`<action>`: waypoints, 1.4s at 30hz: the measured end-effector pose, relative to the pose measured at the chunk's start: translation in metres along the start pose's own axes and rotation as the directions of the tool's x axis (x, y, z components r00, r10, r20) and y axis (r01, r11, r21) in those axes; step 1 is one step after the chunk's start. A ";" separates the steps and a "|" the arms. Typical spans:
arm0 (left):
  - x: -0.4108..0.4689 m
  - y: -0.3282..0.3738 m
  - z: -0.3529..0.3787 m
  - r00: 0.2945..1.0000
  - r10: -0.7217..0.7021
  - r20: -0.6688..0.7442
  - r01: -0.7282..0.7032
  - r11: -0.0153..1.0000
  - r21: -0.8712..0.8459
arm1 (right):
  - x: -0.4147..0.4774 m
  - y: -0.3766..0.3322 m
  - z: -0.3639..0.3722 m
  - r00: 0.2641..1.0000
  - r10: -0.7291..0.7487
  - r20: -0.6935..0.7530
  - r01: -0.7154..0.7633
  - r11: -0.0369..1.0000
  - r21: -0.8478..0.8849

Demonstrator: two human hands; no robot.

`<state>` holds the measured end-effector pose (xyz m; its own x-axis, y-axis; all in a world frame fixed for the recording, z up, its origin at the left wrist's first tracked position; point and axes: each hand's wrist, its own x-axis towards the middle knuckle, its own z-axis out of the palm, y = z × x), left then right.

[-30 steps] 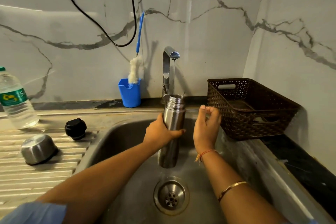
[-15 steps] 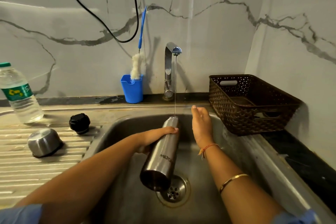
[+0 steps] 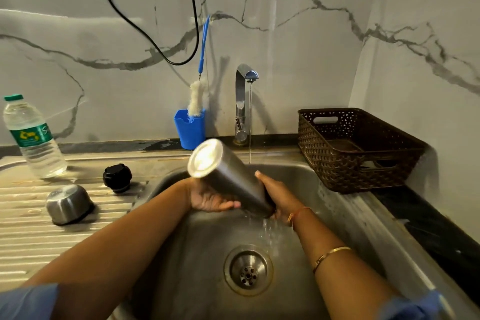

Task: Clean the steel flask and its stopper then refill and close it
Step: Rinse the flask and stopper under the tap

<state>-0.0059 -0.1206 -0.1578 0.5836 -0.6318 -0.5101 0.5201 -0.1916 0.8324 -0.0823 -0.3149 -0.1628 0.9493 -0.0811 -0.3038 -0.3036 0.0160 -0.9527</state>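
The steel flask is tipped mouth-down over the sink, its shiny base pointing up and to the left. Water spills from its mouth toward the drain. My left hand grips the flask's body from below. My right hand holds the mouth end, which it hides. The black stopper stands on the draining board. Beside it the steel cup lid lies upside down.
The tap runs a thin stream at the back of the sink. A blue holder with a bottle brush stands left of it. A plastic water bottle is at far left, a brown basket at right.
The flask has swung from upright under the tap to mouth-down, base raised. My right hand has come in and taken the mouth end. Water now pours out into the sink.
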 end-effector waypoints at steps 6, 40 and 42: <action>-0.014 0.030 0.041 0.994 0.050 -0.095 -0.068 0.977 -0.204 | -0.006 0.007 -0.002 0.942 0.323 0.096 -0.336 0.921 0.196; -0.031 0.033 0.063 0.624 0.164 -0.764 -0.624 0.693 -0.361 | 0.000 -0.009 -0.022 0.937 0.169 -0.305 0.005 0.867 0.498; -0.043 0.022 0.059 0.699 0.074 -0.712 -0.586 0.630 -0.510 | 0.002 -0.009 -0.021 0.926 0.144 -0.349 0.090 0.814 0.574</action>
<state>-0.0565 -0.1420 -0.1042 0.8901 0.0789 -0.4489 0.3034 0.6323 0.7128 -0.0790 -0.3359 -0.1546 0.8069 -0.4203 -0.4151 -0.1150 0.5775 -0.8082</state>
